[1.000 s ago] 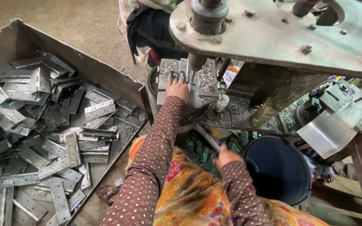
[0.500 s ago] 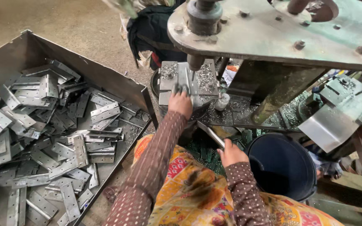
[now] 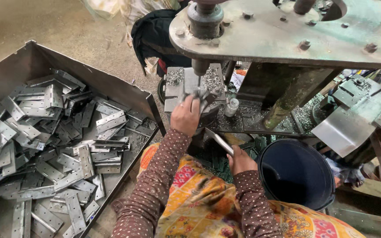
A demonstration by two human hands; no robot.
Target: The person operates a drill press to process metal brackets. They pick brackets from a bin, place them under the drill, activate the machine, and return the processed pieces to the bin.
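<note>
My left hand (image 3: 185,115) reaches up to the small metal work table (image 3: 175,86) of a drill press, under the spindle (image 3: 199,68), and its fingers are closed on a flat metal piece (image 3: 198,94) there. My right hand (image 3: 240,159) sits low by my lap and grips a narrow flat metal hinge plate (image 3: 218,140) that points up and left. Metal shavings lie over the work table. Both arms wear brown dotted sleeves.
A large open metal bin (image 3: 89,81) on my left holds several grey hinge plates. A dark blue bucket (image 3: 294,176) stands at the right of my lap. The heavy green machine head (image 3: 287,33) hangs overhead. Metal plates and parts lie at the far right.
My right hand has risen from my lap and now holds a hinge plate angled upward. My left hand stays at the drill table. The view has shifted slightly.
</note>
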